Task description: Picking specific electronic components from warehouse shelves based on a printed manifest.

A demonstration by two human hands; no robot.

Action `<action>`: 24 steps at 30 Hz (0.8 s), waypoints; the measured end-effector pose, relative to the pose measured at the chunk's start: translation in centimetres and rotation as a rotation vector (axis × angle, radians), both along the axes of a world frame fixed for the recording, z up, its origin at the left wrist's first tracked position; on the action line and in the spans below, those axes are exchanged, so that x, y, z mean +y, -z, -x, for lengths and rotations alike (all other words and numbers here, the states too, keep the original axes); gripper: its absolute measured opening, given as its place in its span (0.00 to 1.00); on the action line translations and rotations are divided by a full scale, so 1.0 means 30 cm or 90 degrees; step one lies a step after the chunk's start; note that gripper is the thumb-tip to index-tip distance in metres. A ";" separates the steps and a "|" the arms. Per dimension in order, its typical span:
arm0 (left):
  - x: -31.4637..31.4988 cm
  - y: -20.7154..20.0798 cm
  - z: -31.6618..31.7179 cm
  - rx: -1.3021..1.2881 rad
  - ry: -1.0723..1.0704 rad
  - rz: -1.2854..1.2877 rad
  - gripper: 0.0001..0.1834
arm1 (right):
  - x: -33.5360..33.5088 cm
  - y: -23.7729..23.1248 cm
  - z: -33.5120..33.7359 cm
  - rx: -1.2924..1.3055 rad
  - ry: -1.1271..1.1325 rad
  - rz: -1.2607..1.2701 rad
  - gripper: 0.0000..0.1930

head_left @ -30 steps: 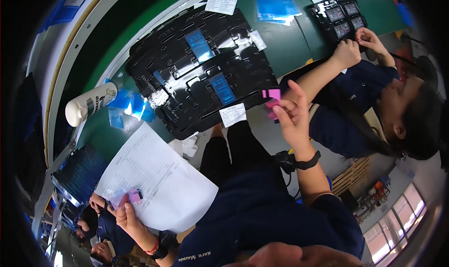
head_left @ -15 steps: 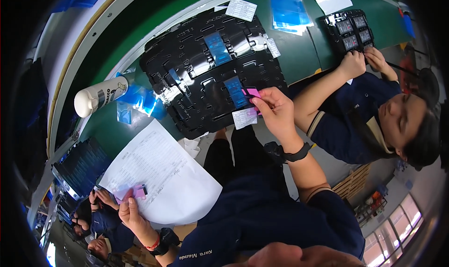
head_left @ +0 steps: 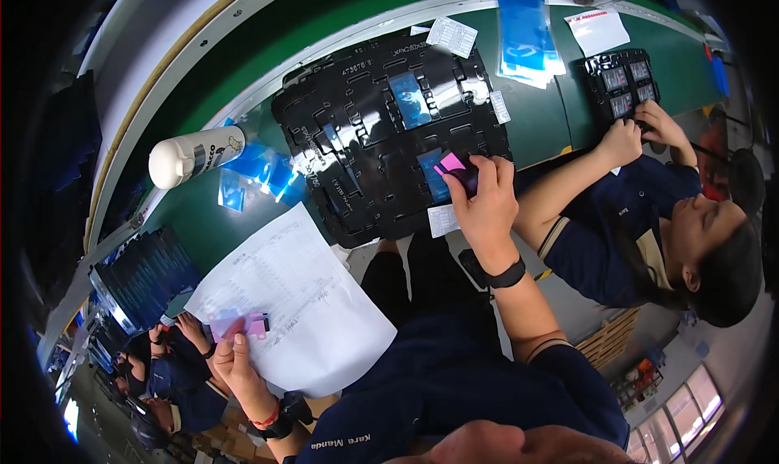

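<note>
In front of me lies a large black moulded plastic tray [head_left: 365, 139] with recesses and two blue film-covered pieces. Above its near right part, my right hand [head_left: 491, 200] pinches a small pink-and-black piece [head_left: 451, 164] between thumb and fingers. My left hand [head_left: 239, 365] is lower left, its thumb pressed on a translucent pink film piece [head_left: 234, 326] with a dark end. That piece overlaps a white printed sheet [head_left: 324, 326] with handwriting. Whether the left fingers also grip the sheet is hidden. A printed label slip [head_left: 443, 220] sits at the tray's near edge, beside my right hand.
A white bottle [head_left: 191, 157] lies left of the tray by blue film scraps [head_left: 268, 172]. Blue sheets [head_left: 527, 42] hang at the far edge. Stacked dark trays [head_left: 146, 273] stand lower left. At right, a co-worker's hands [head_left: 629, 139] handle a smaller black tray [head_left: 621, 82].
The view has shifted, so the tray appears farther right. My right hand has turned the pink-and-black piece, showing more of its dark side. My left hand still holds the pink film piece.
</note>
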State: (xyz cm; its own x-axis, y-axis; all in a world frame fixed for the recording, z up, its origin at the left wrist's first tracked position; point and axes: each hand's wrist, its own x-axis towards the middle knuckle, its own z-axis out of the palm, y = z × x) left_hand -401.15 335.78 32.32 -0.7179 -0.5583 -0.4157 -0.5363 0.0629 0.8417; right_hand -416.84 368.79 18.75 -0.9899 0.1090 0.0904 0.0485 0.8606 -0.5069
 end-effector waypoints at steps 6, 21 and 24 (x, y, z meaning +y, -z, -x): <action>0.017 0.022 0.017 0.048 -0.005 -0.002 0.10 | -0.014 -0.008 0.002 -0.014 -0.015 0.017 0.18; 0.085 -0.027 0.082 0.008 0.061 0.074 0.12 | -0.065 -0.198 -0.012 0.015 -0.176 0.267 0.20; 0.133 -0.064 0.129 -0.042 0.202 0.153 0.11 | -0.151 -0.307 -0.023 -0.018 -0.383 0.445 0.19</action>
